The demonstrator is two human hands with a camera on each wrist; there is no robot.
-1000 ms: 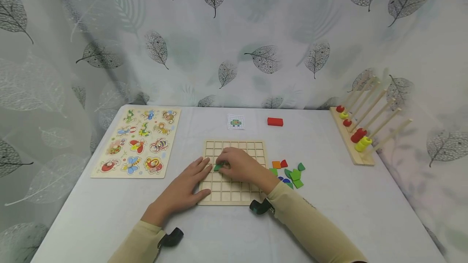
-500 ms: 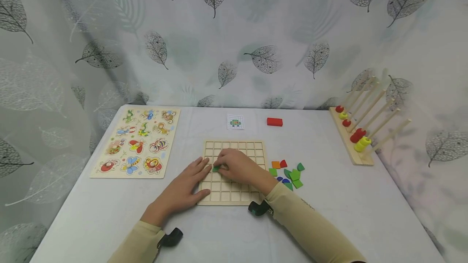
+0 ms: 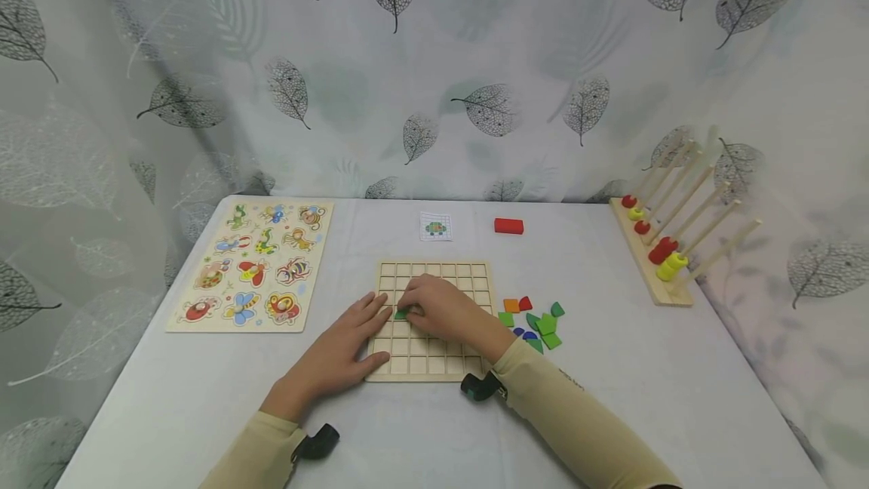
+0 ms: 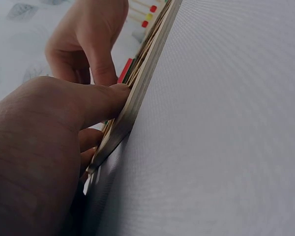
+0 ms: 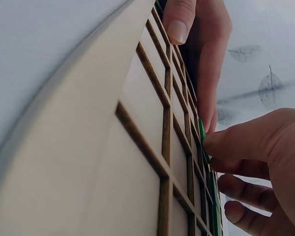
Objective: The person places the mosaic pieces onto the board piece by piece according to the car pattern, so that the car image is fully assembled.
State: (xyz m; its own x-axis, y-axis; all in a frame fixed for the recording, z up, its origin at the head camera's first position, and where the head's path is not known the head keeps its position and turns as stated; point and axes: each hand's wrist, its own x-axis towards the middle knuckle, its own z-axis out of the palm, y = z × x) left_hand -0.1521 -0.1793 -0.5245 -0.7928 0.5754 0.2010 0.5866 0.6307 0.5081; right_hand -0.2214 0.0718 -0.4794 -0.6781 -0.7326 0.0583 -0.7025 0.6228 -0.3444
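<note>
A wooden grid board [image 3: 434,377] with square cells lies at the table's middle. My right hand [image 3: 444,312] reaches over it from the right, pinching a small green tile [image 3: 400,315] with thumb and fingertips at a cell toward the left side. In the right wrist view the green tile [image 5: 202,132] stands at the thumb tip, and more green [image 5: 216,216] shows along the board beneath the curled fingers. My left hand [image 3: 346,345] rests spread on the board's left edge, its fingers fairly straight; the left wrist view has its thumb [image 4: 105,101] lying on the rim.
Right of the board lie several loose tiles: green [image 3: 548,324], orange [image 3: 511,306], red [image 3: 526,303] and blue [image 3: 529,336]. Behind it are a small pattern card [image 3: 436,227] and a red block [image 3: 508,226]. An insect puzzle [image 3: 251,270] lies left; a peg rack [image 3: 668,296] stands right.
The right hand and its green tile have shifted slightly left and toward the person, mostly within the first half second. The left hand stays on the board's edge.
</note>
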